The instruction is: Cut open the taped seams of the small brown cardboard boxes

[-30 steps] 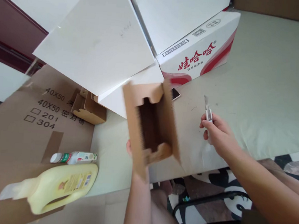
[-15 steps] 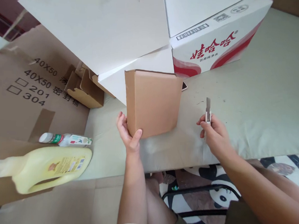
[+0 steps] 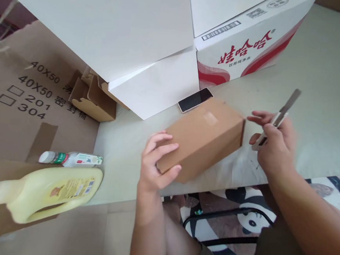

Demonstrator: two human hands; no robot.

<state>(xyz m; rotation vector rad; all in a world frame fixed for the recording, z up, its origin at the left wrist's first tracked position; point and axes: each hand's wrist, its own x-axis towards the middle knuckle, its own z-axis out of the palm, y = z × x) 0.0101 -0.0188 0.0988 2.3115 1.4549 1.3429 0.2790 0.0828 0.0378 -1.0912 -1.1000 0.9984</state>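
Observation:
A brown cardboard box (image 3: 198,135) is tilted above the pale cloth-covered table, a small strip of tape on its upper face. My left hand (image 3: 157,162) grips its near left end, fingers on top and thumb along the side. In my right hand (image 3: 275,139), to the right of the box and apart from it, is a utility knife (image 3: 279,118) with a pale handle. Its blade is out and points up and to the right. Behind the box lies a phone (image 3: 195,99), dark screen up.
White cartons (image 3: 107,28) stand at the back, one with red lettering (image 3: 246,51). At left are a large printed cardboard carton (image 3: 37,132), a small open brown box (image 3: 97,98), a clear bottle (image 3: 73,159) and a yellow jug (image 3: 56,189). A patterned chair (image 3: 251,220) is below.
My left hand has turned and lowered the box, so its taped face shows and its far end points right. My right hand has moved right with the knife. More of the phone is visible.

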